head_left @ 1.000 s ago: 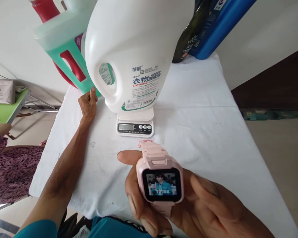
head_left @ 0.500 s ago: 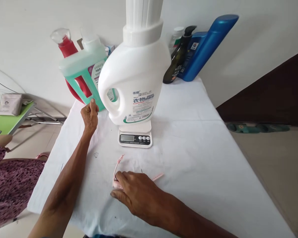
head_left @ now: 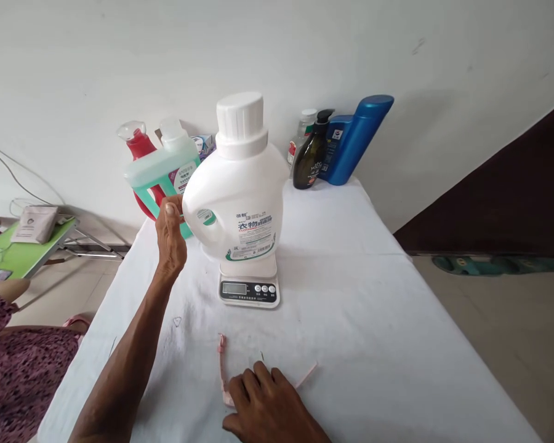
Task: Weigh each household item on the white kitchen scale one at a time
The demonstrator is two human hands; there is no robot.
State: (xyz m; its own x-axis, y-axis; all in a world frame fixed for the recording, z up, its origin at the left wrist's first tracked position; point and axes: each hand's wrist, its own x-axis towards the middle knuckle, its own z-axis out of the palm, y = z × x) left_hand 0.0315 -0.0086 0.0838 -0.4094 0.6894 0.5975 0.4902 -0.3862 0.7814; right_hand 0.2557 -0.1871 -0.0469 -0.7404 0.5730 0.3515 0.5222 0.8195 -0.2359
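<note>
Fingers (head_left: 168,212) of my left hand (head_left: 170,237) curl at the handle of the white detergent jug (head_left: 235,203), touching it, w/ jug upright on the kitchen scale (head_left: 249,286). Right hand (head_left: 270,406) lies flat over the pink watch (head_left: 224,375) on the surface (head_left: 373,320), fingers narrow. I judge weighing underway; display unreadable.

Readable print in front of me

The white detergent jug (head_left: 240,203) by my left hand (head_left: 170,237) carries a label with "衣物" in large blue characters and red "CLOTHING" under it; the rest of its print and the scale's display (head_left: 234,288) are too small to read.
</note>
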